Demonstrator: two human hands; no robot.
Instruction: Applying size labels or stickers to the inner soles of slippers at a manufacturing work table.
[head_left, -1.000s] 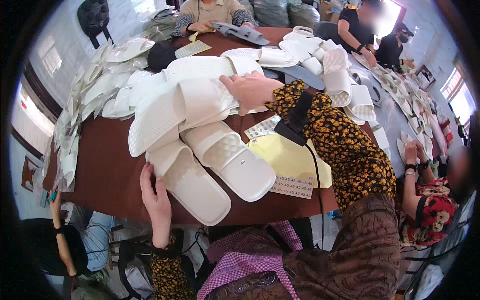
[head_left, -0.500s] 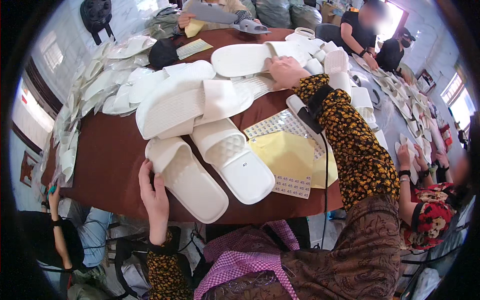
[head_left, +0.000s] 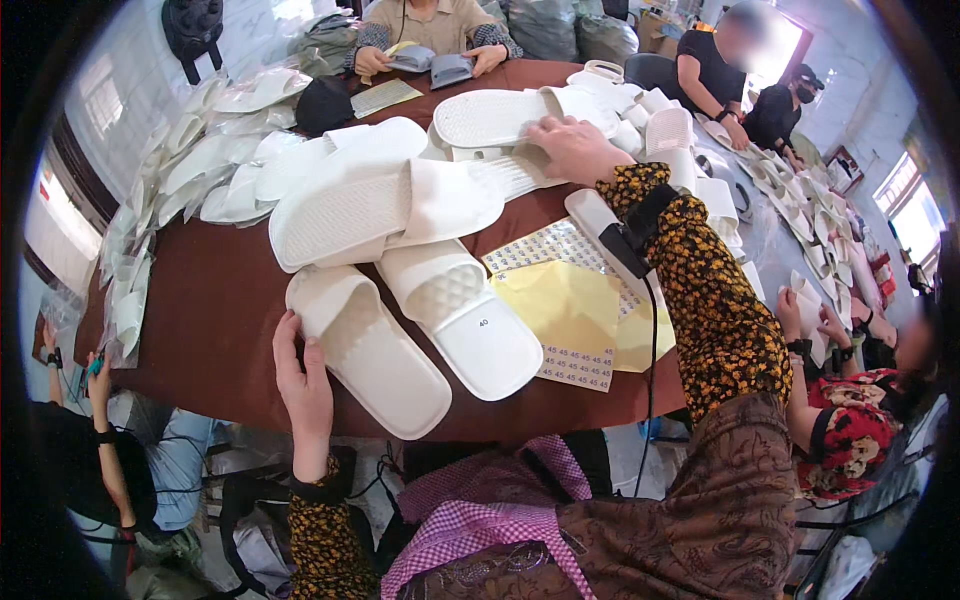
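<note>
My left hand rests against the left edge of a white slipper lying near the front edge of the brown round table, fingers spread. A second white slipper lies beside it on the right. My right hand reaches far across the table and presses flat on an upturned white slipper showing its ribbed sole. More white slippers are piled between the two hands.
Sticker sheets and yellow backing paper lie right of the near pair. Bagged slippers stack along the left side. A person sits across the table; other people work at the right, one close beside me.
My right hand has moved farther away across the table, from the middle pile to the upturned slipper at the back. My left hand has stayed at the near slipper.
</note>
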